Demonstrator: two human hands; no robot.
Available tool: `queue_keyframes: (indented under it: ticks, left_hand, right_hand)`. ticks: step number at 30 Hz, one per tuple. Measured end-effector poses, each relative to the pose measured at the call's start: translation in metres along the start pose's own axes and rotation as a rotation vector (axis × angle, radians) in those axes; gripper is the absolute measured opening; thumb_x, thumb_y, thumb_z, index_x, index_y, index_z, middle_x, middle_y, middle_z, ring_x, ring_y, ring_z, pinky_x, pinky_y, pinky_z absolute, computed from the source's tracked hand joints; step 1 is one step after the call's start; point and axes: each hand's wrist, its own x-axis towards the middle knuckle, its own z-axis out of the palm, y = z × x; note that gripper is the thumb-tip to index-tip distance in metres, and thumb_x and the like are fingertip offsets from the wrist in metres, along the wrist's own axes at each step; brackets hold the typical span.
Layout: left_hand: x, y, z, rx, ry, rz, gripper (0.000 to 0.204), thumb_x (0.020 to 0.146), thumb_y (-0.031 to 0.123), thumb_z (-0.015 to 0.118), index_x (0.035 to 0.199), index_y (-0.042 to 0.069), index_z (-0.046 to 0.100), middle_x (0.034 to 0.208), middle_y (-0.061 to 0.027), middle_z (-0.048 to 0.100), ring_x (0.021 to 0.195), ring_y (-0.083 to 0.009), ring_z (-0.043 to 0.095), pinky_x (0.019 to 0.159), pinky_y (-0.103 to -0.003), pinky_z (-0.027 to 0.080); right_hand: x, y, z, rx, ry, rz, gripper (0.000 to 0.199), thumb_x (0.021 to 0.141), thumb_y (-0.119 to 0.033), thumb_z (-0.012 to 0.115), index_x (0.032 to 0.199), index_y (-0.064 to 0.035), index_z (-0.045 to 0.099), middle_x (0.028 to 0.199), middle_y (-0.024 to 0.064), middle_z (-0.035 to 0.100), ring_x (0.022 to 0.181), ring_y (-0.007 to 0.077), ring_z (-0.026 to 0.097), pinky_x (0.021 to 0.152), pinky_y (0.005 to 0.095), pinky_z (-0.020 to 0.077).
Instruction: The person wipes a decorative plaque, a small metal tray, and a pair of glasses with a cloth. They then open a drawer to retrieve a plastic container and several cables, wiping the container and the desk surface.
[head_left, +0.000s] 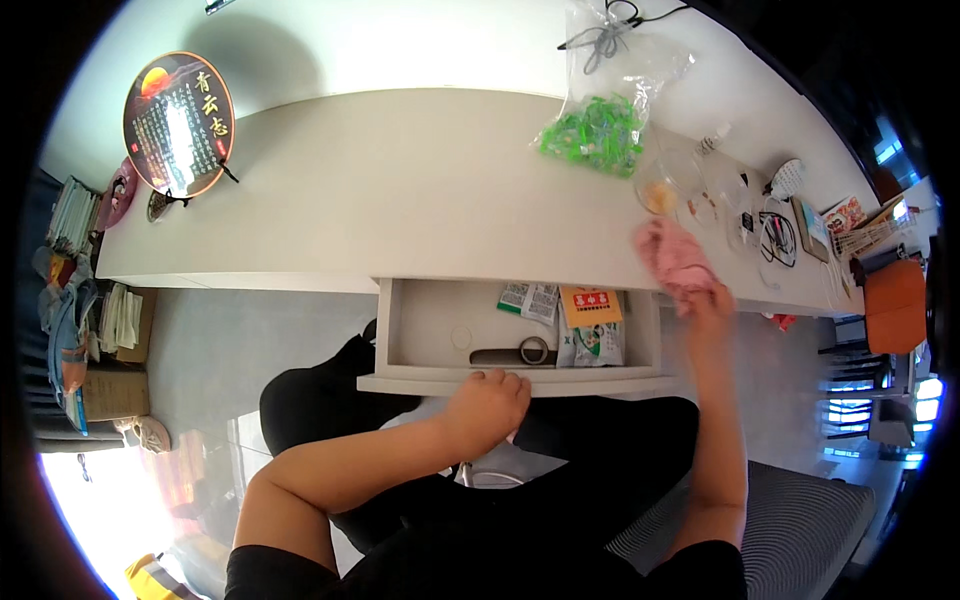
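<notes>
An open drawer extends from beneath the white desk. Against its front panel is my left hand, fingers curled; whether they grip the panel's edge or something small is hidden. Inside the drawer lie a dark roll of tape, a green-and-white packet, an orange packet and a white-and-green pouch. To the right, my right hand holds a bunched pink cloth at the desk's front edge. The cloth's far end lies over the desktop, slightly blurred.
The white desktop carries a round decorative fan on a stand at left. A clear bag of green pieces, clear containers and coiled cables stand at right. Cardboard boxes sit on the floor at left.
</notes>
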Motion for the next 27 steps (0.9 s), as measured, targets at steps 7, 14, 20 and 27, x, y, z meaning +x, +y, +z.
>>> queue_keyframes:
  ticks: [7,14,20,27]
  left_hand:
    - [-0.039,0.016,0.007,0.176,0.074,-0.126,0.041,0.078,0.018,0.061,0.110,-0.007,0.055,0.121,-0.0265,0.052,0.111,-0.0369,0.053,0.093,-0.046,0.044]
    - [-0.090,0.029,0.002,-0.189,0.081,-0.362,0.034,0.079,0.027,0.067,0.099,0.000,0.062,0.100,-0.0166,0.064,0.090,-0.0309,0.063,0.079,-0.040,0.051]
    - [-0.106,0.025,0.016,-0.282,0.250,-0.523,0.029,0.073,0.024,0.071,0.097,0.008,0.065,0.084,-0.0127,0.066,0.075,-0.0342,0.064,0.064,-0.042,0.052]
    - [-0.087,0.032,0.012,-0.304,0.335,-0.294,0.018,0.073,0.017,0.074,0.084,0.007,0.065,0.073,-0.0114,0.064,0.067,-0.0290,0.063,0.059,-0.038,0.051]
  right_hand:
    - [-0.020,-0.071,-0.069,0.295,-0.413,-0.201,0.014,0.071,0.004,0.055,0.078,-0.0065,0.061,0.091,0.0090,0.059,0.089,0.0310,0.058,0.077,0.0382,0.0456]
    - [-0.018,-0.221,0.050,0.997,-0.576,-0.557,0.009,0.074,-0.003,0.057,0.074,-0.0117,0.057,0.081,0.0020,0.061,0.083,0.0235,0.059,0.077,0.0387,0.0473]
    - [-0.028,-0.383,0.069,0.708,-0.395,-0.576,0.005,0.071,-0.013,0.061,0.075,-0.0112,0.064,0.076,0.0094,0.060,0.081,0.0243,0.062,0.060,0.0407,0.0445]
    - [-0.047,-0.204,0.005,0.463,-0.716,-0.419,0.014,0.077,-0.018,0.061,0.087,-0.0087,0.067,0.107,0.0154,0.058,0.088,0.0329,0.063,0.079,0.0449,0.0508]
